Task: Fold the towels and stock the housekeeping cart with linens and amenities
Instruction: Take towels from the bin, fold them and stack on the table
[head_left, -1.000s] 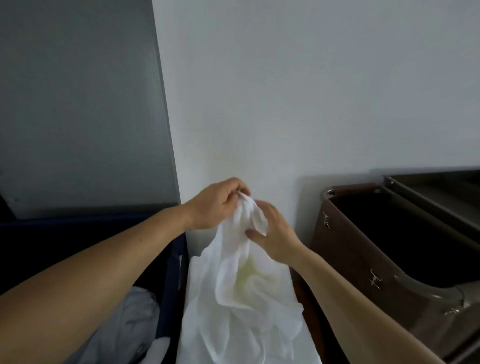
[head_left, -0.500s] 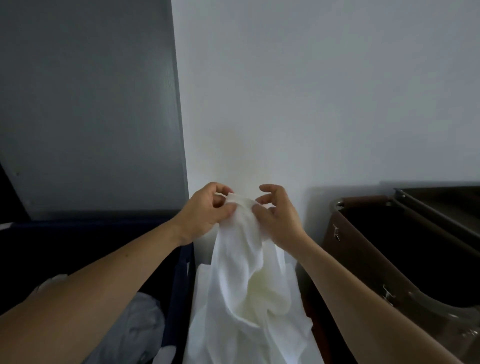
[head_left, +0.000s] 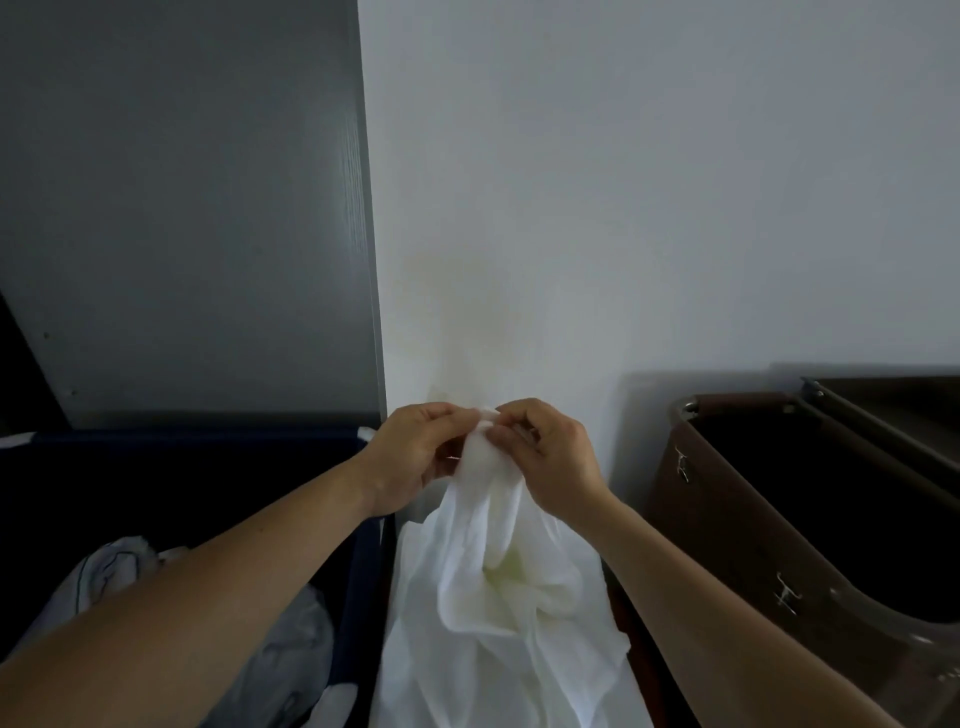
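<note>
Both hands have drawn together: left hand (head_left: 410, 457) and right hand (head_left: 550, 457) now pinch one bunched edge of the white towel (head_left: 498, 587), which hangs between blue bin (head_left: 363, 597) and brown cart (head_left: 727, 545). Unfolded yet; probably seeking corners.

left hand (head_left: 410, 452) and right hand (head_left: 556, 460) bare — forearms (head_left: 234, 577) bare too

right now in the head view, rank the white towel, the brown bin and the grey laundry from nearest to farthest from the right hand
1. White towel, pinched by the right hand itself.
2. Brown bin, off to the right.
3. Grey laundry, low on the left.
</note>
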